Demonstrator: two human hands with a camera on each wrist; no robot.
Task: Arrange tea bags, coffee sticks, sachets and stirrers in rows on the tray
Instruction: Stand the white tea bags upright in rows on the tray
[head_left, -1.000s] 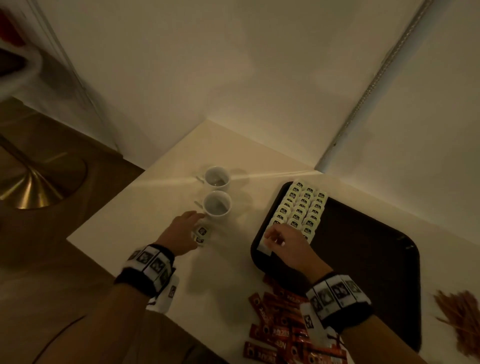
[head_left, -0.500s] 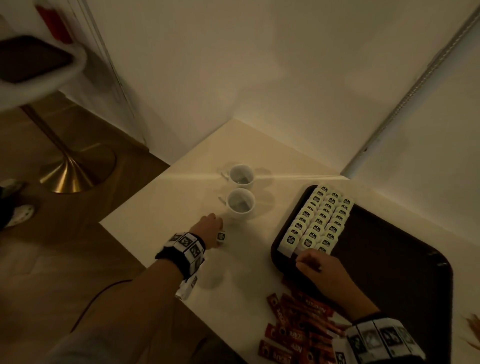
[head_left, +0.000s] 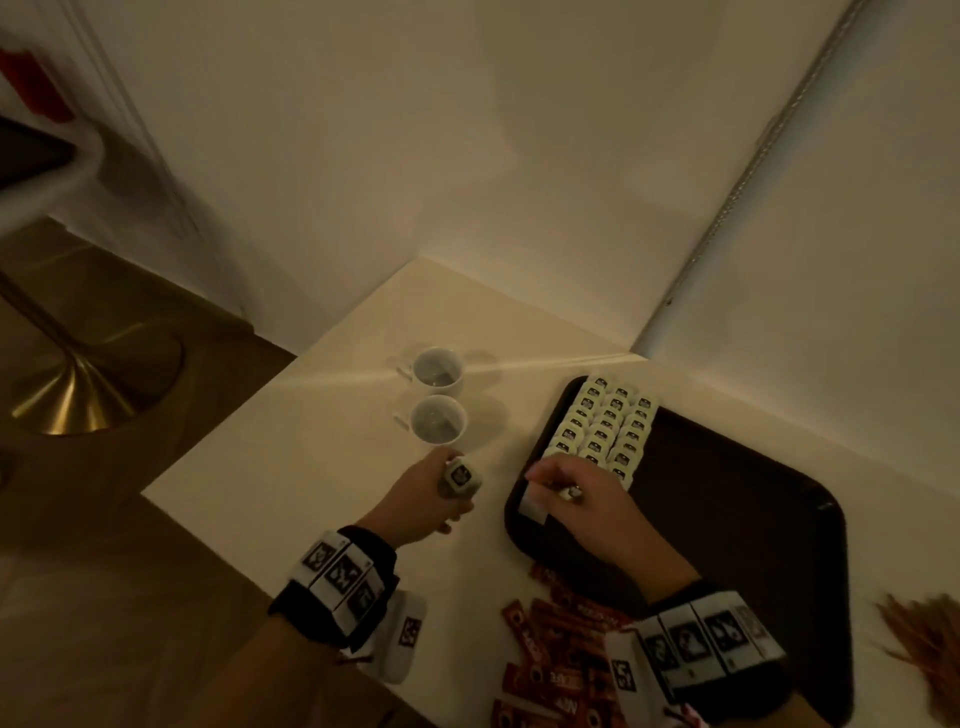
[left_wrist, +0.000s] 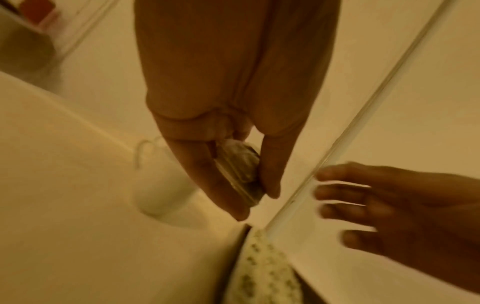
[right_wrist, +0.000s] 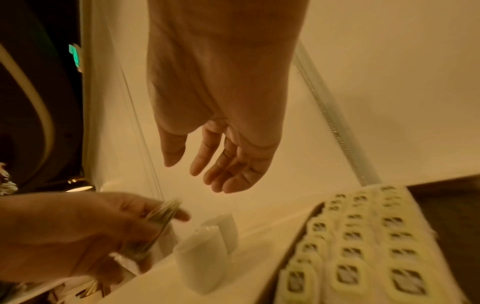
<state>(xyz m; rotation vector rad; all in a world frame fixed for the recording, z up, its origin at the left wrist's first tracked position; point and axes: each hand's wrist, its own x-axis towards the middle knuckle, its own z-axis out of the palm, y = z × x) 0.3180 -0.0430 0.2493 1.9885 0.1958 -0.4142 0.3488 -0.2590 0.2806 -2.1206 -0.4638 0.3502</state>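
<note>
Table (head_left: 291, 467), pale and set into a corner of white walls, carries everything here. On its right part lies a dark tray (head_left: 727, 519) with rounded corners. Three rows of white tea bags (head_left: 605, 426) fill the tray's far left corner, each with a dark square label, packed edge to edge. Near the tray's near left edge, on the table, lies a loose heap of red coffee sticks (head_left: 561, 660). At the right border of the head view sits a blurred bundle of brown stirrers (head_left: 924, 639). Left of the tray stand two white cups (head_left: 438, 419), one behind the other, handles pointing left.

The left hand (head_left: 421, 504) hovers over the table between the near cup and the tray, its fingers and thumb closed around a small stack of tea bags (head_left: 460, 478); the left wrist view shows the stack pinched edge-on between thumb and fingers. The right hand (head_left: 587, 504) is over the tray's near left corner, at the near end of the rows; the right wrist view shows its fingers straight and relaxed, holding nothing. A white tea bag (head_left: 533, 506) lies just beside its fingertips at the tray's edge.
</note>
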